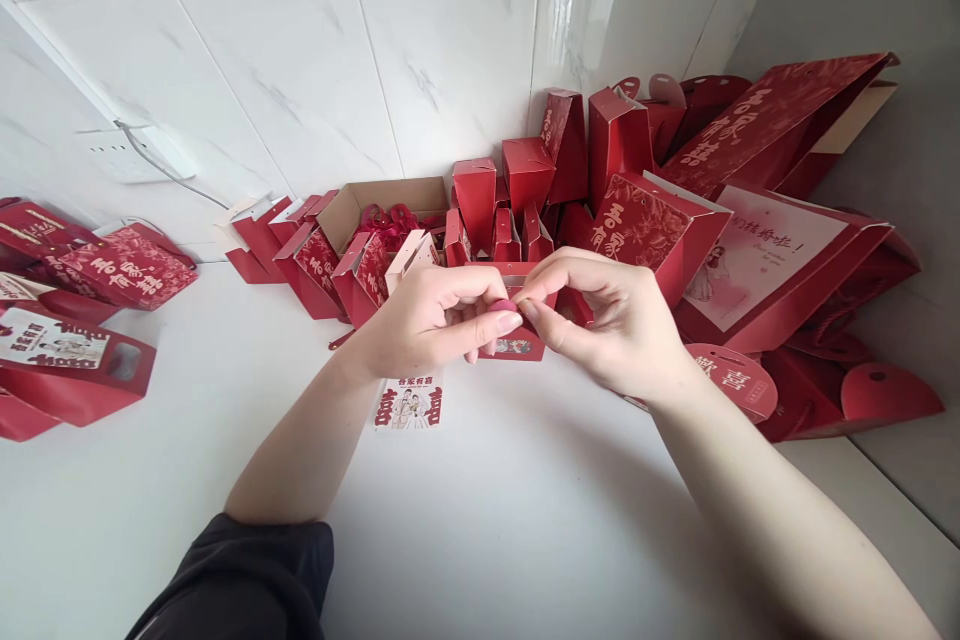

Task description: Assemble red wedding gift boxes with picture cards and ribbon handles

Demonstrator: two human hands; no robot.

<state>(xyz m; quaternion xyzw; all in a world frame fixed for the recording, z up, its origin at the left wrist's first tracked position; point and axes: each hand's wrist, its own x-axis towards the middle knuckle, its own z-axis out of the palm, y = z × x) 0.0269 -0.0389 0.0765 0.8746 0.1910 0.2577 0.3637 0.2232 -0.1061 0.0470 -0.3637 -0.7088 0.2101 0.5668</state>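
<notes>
My left hand [442, 320] and my right hand [607, 320] meet in the middle of the head view, both pinched closed. Between the left thumb and fingers is a small piece of dark red ribbon [503, 305]. The right fingertips pinch at its right end. Behind and below the hands stands a red box [517, 348] with a small window, partly hidden by them. A printed card [409, 405] with a couple and red characters lies on the white table [480, 520], just below my left hand.
Red gift boxes [787, 260] crowd the right side, and smaller ones [528, 170] stand against the tiled wall. A cardboard box [394, 195] holds red ribbons [394, 225]. More red boxes [82, 370] lie at the left, near a wall socket with a cable [169, 170].
</notes>
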